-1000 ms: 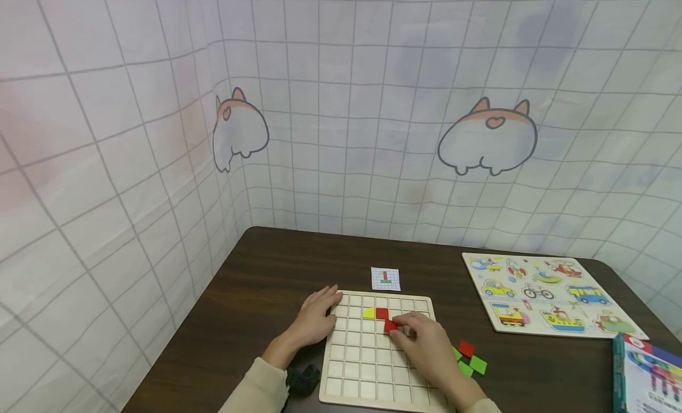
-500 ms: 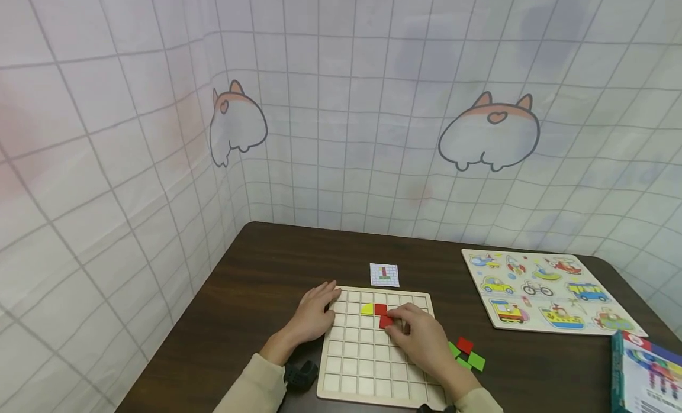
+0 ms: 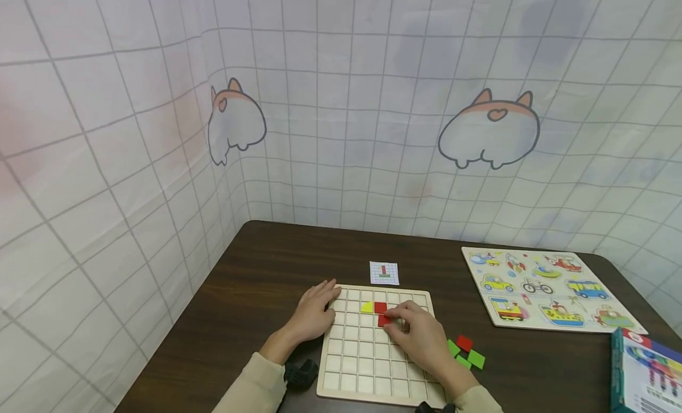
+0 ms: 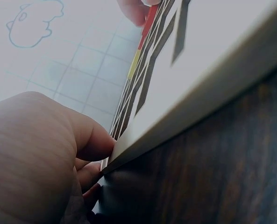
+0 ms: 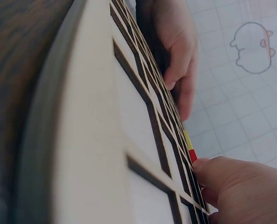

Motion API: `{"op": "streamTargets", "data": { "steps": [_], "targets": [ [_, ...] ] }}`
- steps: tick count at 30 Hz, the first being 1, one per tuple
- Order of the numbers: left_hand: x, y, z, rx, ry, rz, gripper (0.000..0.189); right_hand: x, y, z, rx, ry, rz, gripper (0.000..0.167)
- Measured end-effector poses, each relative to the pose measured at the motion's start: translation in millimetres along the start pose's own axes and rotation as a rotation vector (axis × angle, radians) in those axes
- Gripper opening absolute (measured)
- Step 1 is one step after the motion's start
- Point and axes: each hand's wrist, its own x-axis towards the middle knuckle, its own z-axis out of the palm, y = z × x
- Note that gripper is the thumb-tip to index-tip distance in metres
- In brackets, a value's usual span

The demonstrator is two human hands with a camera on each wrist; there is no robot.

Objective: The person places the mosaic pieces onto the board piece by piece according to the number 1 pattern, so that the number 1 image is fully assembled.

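Note:
A pale wooden grid board (image 3: 351,365) lies on the dark table. A yellow piece (image 3: 367,307) and a red square tile (image 3: 380,307) sit side by side in its upper cells. Just below that tile is a second red square tile (image 3: 383,320), which my right hand (image 3: 423,336) holds at its right side between thumb and forefinger. My left hand (image 3: 310,317) rests along the board's left edge, fingers extended; in the left wrist view the thumb of the left hand (image 4: 40,154) touches the rim. In the right wrist view, the right hand (image 5: 248,191) partly hides the tiles.
Several green tiles (image 3: 476,359) and a red tile (image 3: 465,343) lie right of the board. A small printed pattern card (image 3: 384,273) is behind it. Farther right are a vehicle picture puzzle (image 3: 554,294) and a box (image 3: 647,371) at the table's right side.
My right hand has moved slightly left and brought the second red tile in under the first one. The left hand stays at the board's edge. The head view has tilted slightly.

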Motion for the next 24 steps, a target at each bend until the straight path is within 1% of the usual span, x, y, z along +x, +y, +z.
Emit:
{"op": "streamTargets", "data": {
  "steps": [6,15,24],
  "targets": [
    [0.1,0.6,0.2,0.007,0.005,0.007,0.049,-0.7,0.0,0.8,-0.007,0.013,-0.012,0.019],
    [0.2,0.1,0.0,0.017,-0.006,-0.014,0.049,-1.6,2.4,3.1,0.01,0.025,-0.041,0.018],
    [1.6,1.2,0.2,0.024,-0.002,-0.002,0.048,-1.3,4.2,2.0,0.028,0.045,-0.055,0.02]
  ]
}}
